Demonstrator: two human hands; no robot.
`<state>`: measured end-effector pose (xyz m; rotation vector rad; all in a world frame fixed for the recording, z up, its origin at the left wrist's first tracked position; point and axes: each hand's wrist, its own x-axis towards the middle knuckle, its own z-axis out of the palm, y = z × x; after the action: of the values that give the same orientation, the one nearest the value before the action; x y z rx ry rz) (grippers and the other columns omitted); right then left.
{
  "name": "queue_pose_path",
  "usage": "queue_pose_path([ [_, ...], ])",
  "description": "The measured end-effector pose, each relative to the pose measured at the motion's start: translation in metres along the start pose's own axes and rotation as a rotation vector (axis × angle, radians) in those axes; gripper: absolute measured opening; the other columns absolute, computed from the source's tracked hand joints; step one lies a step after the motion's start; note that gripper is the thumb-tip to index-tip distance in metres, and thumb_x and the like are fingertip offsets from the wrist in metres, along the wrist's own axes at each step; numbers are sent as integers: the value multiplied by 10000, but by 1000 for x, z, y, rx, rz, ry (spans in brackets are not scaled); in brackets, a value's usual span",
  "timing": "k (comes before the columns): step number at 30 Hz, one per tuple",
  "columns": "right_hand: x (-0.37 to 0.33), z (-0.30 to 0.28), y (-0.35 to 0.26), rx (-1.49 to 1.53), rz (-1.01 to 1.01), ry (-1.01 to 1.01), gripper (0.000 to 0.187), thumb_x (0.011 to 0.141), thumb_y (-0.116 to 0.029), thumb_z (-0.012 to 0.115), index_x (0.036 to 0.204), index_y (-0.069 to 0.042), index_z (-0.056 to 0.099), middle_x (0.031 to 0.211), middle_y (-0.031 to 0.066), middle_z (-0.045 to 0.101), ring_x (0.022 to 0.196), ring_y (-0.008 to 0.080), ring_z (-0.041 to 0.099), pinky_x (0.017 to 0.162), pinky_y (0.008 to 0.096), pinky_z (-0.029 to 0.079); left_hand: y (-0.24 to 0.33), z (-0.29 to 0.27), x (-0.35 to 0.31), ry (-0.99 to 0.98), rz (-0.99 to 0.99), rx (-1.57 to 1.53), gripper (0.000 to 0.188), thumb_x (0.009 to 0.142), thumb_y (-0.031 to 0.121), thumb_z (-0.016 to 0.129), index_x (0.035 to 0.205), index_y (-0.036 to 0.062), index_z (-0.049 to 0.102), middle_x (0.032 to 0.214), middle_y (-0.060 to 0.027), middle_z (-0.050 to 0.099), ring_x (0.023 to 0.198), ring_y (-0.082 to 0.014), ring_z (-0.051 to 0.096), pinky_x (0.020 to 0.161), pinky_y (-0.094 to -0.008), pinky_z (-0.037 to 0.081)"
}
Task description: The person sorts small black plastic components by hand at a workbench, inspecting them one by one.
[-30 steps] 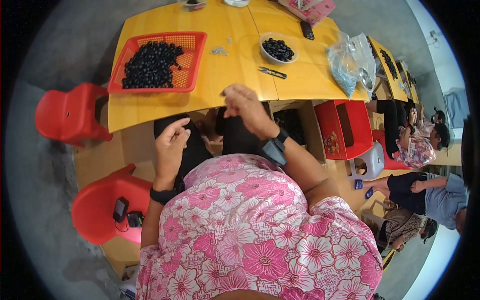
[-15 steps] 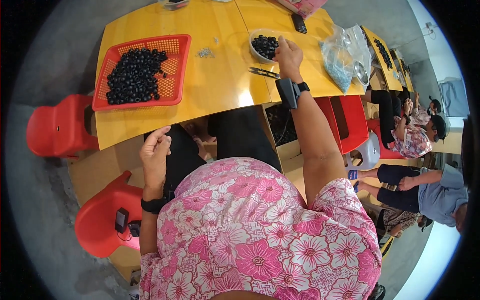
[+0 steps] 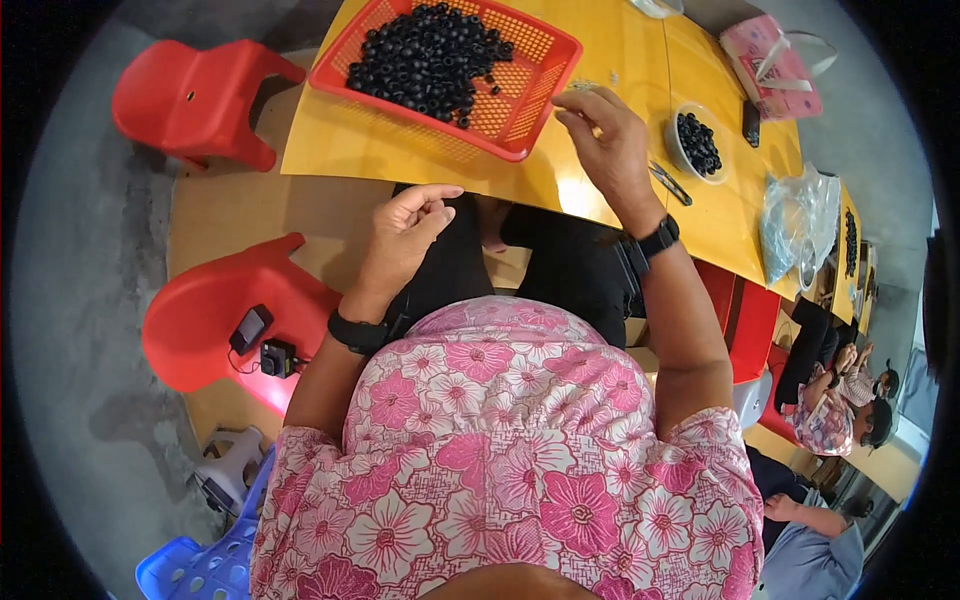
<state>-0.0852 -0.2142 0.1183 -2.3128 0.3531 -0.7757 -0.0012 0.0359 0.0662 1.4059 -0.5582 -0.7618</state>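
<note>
Right hand [image 3: 608, 145] near rim of red basket [image 3: 514, 78]

Right hand [image 3: 608, 140], fingers curled, over yellow counter [image 3: 545, 180], just right of red basket [image 3: 532, 85] heaped with black beads [image 3: 425, 60]; left hand [image 3: 402, 238], thumb near forefinger, by counter's near edge. Farther right, snips [image 3: 670, 184] beside bowl [image 3: 684, 165] of more beads. Near left, red chair [image 3: 215, 320] bears two dark devices [image 3: 250, 328].

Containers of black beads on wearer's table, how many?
2 visible: red perforated basket, left; round translucent bowl, right, beside the thread snips. A clear item cut off at the top edge may hold more.
</note>
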Motion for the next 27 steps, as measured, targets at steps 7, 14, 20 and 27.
queue_pose_path([
  [7, 57, 65, 23, -337, -270, -236, 121, 775, -93, 613, 876, -98, 679, 827, 110, 638, 824, 316, 611, 699, 407, 501, -11, -23, -10, 41, -17, 70, 217, 832, 12, 601, 1040, 23, 661, 737, 69, 468, 665, -19, 418, 610, -166, 363],
  [14, 81, 96, 18, -446, -114, -551, 158, 757, -80, 602, 897, -75, 678, 835, 134, 662, 806, 313, 635, 710, 389, 513, -16, -34, -15, 88, -65, 42, 215, 836, 15, 598, 1043, 24, 658, 726, 72, 459, 662, -19, 416, 609, -167, 362],
  [20, 73, 110, 19, -532, -55, -547, 183, 731, -73, 625, 903, -109, 677, 846, 132, 666, 825, 315, 638, 716, 395, 514, -15, -37, -13, 96, -78, 18, 216, 840, 18, 597, 1048, 24, 656, 733, 75, 460, 669, -20, 419, 619, -165, 363],
  [27, 69, 109, 16, -588, -56, -580, 184, 727, -79, 633, 907, -104, 663, 874, 145, 663, 851, 323, 634, 733, 408, 511, -13, -39, -16, 102, -81, 45, 217, 840, 22, 598, 1048, 32, 658, 735, 75, 462, 670, -19, 420, 615, -164, 362],
])
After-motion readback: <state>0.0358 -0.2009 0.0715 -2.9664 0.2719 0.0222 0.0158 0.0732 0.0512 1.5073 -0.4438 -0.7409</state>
